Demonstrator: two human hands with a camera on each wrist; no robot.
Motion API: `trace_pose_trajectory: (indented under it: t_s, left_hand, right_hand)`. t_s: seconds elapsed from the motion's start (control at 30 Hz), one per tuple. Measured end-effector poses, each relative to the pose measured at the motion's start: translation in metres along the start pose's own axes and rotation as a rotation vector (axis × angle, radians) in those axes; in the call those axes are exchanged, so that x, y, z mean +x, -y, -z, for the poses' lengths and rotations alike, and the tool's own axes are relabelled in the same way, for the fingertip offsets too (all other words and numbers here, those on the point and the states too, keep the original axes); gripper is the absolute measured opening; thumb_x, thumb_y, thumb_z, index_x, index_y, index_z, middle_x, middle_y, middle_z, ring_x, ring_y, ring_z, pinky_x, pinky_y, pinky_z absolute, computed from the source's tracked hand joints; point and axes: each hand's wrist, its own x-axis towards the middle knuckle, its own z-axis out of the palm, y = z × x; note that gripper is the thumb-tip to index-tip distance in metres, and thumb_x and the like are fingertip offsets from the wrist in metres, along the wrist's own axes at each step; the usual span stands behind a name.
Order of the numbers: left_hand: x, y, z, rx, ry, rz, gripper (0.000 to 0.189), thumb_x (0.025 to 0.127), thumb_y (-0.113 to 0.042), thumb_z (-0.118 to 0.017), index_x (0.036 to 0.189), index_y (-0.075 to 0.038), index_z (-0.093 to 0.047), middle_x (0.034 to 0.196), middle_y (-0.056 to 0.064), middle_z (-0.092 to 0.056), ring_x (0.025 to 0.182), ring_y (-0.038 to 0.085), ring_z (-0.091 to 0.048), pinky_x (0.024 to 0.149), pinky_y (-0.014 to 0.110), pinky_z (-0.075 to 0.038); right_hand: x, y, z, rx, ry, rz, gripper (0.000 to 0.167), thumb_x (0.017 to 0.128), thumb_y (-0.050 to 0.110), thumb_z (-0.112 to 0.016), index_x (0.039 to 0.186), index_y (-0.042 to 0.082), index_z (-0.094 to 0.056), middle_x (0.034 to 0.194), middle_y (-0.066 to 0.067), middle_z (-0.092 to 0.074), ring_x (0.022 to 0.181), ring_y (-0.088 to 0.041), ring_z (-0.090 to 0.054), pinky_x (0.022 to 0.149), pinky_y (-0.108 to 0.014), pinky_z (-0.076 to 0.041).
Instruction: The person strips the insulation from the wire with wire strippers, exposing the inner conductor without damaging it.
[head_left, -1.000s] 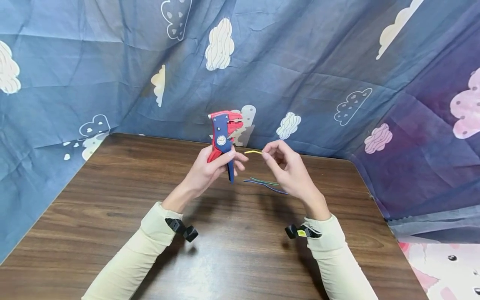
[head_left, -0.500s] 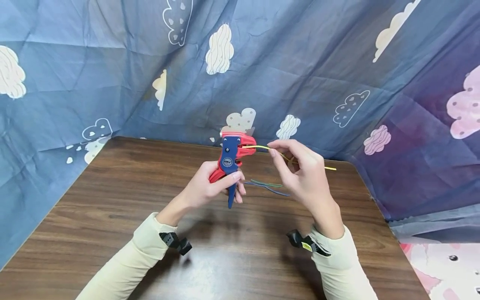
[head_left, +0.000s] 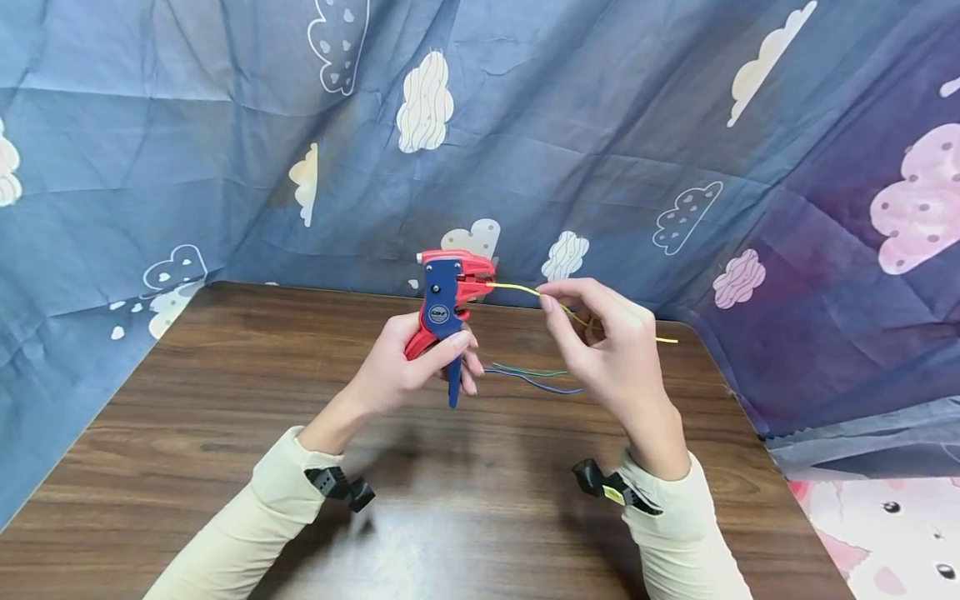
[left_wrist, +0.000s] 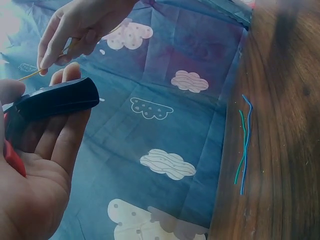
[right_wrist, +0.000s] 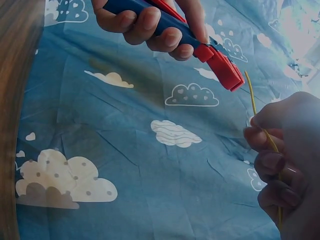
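Note:
My left hand [head_left: 420,362] grips the handles of a red and blue wire stripper [head_left: 444,304] and holds it upright above the brown table [head_left: 225,417]. My right hand [head_left: 551,300] pinches a thin yellow wire [head_left: 517,288], whose far end sticks out to the right. The wire's near tip sits at the stripper's red head. In the right wrist view the yellow wire [right_wrist: 252,95] ends just beside the red head [right_wrist: 220,62]. In the left wrist view the stripper's blue handle [left_wrist: 55,99] lies across my left fingers [left_wrist: 70,135].
A green wire and a blue wire [head_left: 532,377] lie side by side on the table behind my hands; the left wrist view shows the same pair of wires [left_wrist: 243,145]. Blue cloud-print cloth [head_left: 600,125] hangs round the table's back and sides.
My right hand has brought the yellow wire left, up to the stripper's red head. My left hand has lowered the stripper a little and still grips it.

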Motion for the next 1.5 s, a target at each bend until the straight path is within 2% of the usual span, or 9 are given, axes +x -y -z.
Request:
trace_pose_trajectory:
  t_s: [0.27,0.57,0.8,1.0,1.23,1.5]
  left_hand:
    - [0.0,-0.003,-0.001,0.043,0.013,-0.014,0.013,0.108,-0.011,-0.063,0.115,0.0,-0.067,0.096,0.016,-0.08,0.076,0.037,-0.08,0.08,0.048,-0.069]
    - [-0.003,-0.008,-0.005,-0.017,0.026,0.004,0.013,0.108,-0.009,-0.062,0.114,0.002,-0.066,0.093,0.021,-0.076,0.072,0.038,-0.077,0.074,0.053,-0.069]
    - [-0.001,-0.008,-0.007,0.077,0.031,-0.037,0.012,0.109,-0.011,-0.061,0.1,-0.005,-0.067,0.081,0.012,-0.07,0.066,0.032,-0.072,0.067,0.043,-0.065]
    - [-0.003,-0.01,-0.009,0.073,0.015,0.004,0.016,0.11,-0.015,-0.061,0.096,-0.007,-0.065,0.075,0.012,-0.067,0.061,0.032,-0.069,0.061,0.041,-0.062]
    - [-0.002,-0.011,-0.013,0.029,-0.002,0.029,0.029,0.11,-0.015,-0.06,0.083,-0.004,-0.061,0.065,0.016,-0.061,0.052,0.031,-0.062,0.051,0.041,-0.057]
    - [-0.003,-0.01,-0.015,-0.032,-0.004,0.093,0.028,0.11,-0.015,-0.059,0.085,-0.001,-0.056,0.063,0.013,-0.057,0.048,0.028,-0.059,0.049,0.039,-0.055]
  right_hand:
    - [-0.002,-0.003,-0.001,0.021,-0.02,-0.009,0.01,0.097,0.006,-0.078,0.105,0.01,-0.081,0.068,0.006,-0.059,0.053,-0.007,-0.037,0.052,-0.016,-0.026]
    - [-0.001,-0.003,0.001,0.031,0.012,-0.008,0.012,0.097,0.007,-0.077,0.107,0.012,-0.082,0.067,0.007,-0.052,0.054,-0.008,-0.039,0.053,-0.017,-0.028]
    - [-0.001,-0.002,0.004,0.016,0.022,-0.003,0.011,0.097,0.009,-0.078,0.107,0.014,-0.082,0.066,0.007,-0.052,0.054,-0.009,-0.039,0.054,-0.016,-0.029]
    - [-0.001,0.0,0.006,-0.001,0.035,-0.004,0.013,0.098,0.011,-0.079,0.108,0.017,-0.083,0.065,0.007,-0.05,0.055,-0.007,-0.038,0.053,-0.017,-0.028]
    - [-0.002,0.001,0.009,-0.025,0.054,-0.006,0.013,0.099,0.013,-0.078,0.11,0.019,-0.084,0.067,0.01,-0.054,0.055,-0.005,-0.038,0.052,-0.017,-0.028]
    - [-0.002,-0.001,0.009,-0.066,0.041,0.017,0.016,0.097,0.011,-0.081,0.11,0.019,-0.084,0.074,0.008,-0.064,0.056,-0.006,-0.043,0.055,-0.015,-0.031]
